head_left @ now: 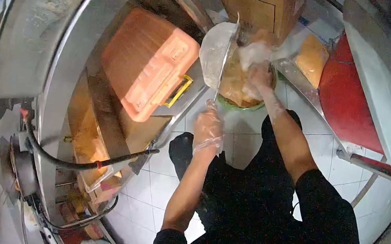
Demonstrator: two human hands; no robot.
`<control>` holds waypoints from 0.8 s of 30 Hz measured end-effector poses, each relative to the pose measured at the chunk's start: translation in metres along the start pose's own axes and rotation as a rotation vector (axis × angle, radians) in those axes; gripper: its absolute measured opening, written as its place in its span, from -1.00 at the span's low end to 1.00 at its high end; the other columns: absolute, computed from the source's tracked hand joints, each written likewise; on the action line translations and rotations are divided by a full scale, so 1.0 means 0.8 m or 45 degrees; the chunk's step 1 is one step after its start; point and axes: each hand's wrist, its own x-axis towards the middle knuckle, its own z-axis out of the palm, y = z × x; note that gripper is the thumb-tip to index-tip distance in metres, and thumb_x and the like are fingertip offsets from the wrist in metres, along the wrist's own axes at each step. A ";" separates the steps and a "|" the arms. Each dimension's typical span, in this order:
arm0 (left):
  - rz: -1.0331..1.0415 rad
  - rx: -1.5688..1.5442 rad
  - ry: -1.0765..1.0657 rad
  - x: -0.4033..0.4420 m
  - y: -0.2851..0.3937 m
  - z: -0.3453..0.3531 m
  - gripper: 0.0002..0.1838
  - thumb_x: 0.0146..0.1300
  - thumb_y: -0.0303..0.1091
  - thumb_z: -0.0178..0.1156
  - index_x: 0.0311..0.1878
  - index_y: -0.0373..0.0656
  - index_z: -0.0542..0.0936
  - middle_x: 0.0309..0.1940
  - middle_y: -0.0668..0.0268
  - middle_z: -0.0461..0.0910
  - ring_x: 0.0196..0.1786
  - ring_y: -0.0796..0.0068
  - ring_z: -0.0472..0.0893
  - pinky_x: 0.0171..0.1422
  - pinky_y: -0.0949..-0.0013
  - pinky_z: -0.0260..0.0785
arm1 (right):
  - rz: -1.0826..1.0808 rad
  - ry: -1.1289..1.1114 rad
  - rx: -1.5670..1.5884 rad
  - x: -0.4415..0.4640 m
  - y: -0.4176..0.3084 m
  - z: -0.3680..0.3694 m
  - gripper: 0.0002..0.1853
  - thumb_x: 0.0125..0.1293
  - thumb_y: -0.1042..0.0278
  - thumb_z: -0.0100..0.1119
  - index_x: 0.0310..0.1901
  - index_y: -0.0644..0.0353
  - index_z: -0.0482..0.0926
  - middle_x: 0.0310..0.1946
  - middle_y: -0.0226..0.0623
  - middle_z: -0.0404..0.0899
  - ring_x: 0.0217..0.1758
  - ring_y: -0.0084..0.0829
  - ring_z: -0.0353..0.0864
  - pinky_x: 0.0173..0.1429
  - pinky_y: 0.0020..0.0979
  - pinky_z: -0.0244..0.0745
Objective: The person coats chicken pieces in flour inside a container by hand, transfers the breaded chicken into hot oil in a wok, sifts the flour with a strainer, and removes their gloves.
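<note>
My left hand [208,128], in a clear plastic glove, is closed around the handle of a strainer [214,52]. The strainer's round, greyish bowl is tipped on its side, with its rim seen nearly edge-on. To its right, a round container with a green rim [238,106] stands on the floor, holding light brown contents or wrapping [234,85]. Over this container reaches my right hand [260,76], smeared by motion. A whitish blur [254,55] lies by its fingers; whether they grip it I cannot tell.
An orange lidded box [146,60] with a yellow latch stands at left. Behind the container is a cardboard box [251,10]. On the right are an orange-yellow packet [312,60], a red tub [351,96] and a white lid [386,84]. A black hose [69,164] juts out at lower left.
</note>
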 end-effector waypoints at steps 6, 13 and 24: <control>-0.067 0.087 0.117 -0.009 -0.005 0.016 -0.49 0.44 -0.11 -0.15 -0.41 -0.36 0.56 -0.64 0.04 0.47 -0.57 0.19 0.41 -0.46 0.19 0.27 | -0.144 -0.247 0.030 0.000 0.025 0.008 -0.49 0.28 0.47 -0.08 0.25 0.38 0.14 0.17 0.06 0.29 0.25 -0.15 0.30 0.30 -0.25 0.22; -0.083 0.574 -0.080 -0.018 -0.007 -0.002 -0.59 0.20 -0.48 -0.01 0.16 -0.25 0.38 -0.37 0.04 0.60 -0.40 0.12 0.59 -0.36 0.22 0.45 | -0.388 -0.017 0.040 -0.015 0.026 -0.055 -0.54 0.29 0.43 -0.08 0.21 0.38 0.19 0.13 0.07 0.31 0.23 -0.11 0.31 0.28 -0.21 0.22; -0.348 -0.732 0.291 -0.003 -0.030 0.036 -0.55 0.36 -0.09 -0.03 -0.43 -0.33 0.52 -0.69 0.10 0.46 -0.62 0.24 0.38 -0.50 0.15 0.26 | -0.482 -0.016 0.002 -0.102 -0.017 -0.007 -0.60 0.32 0.37 -0.09 0.14 0.39 0.27 0.07 0.09 0.35 0.20 -0.06 0.32 0.26 -0.15 0.23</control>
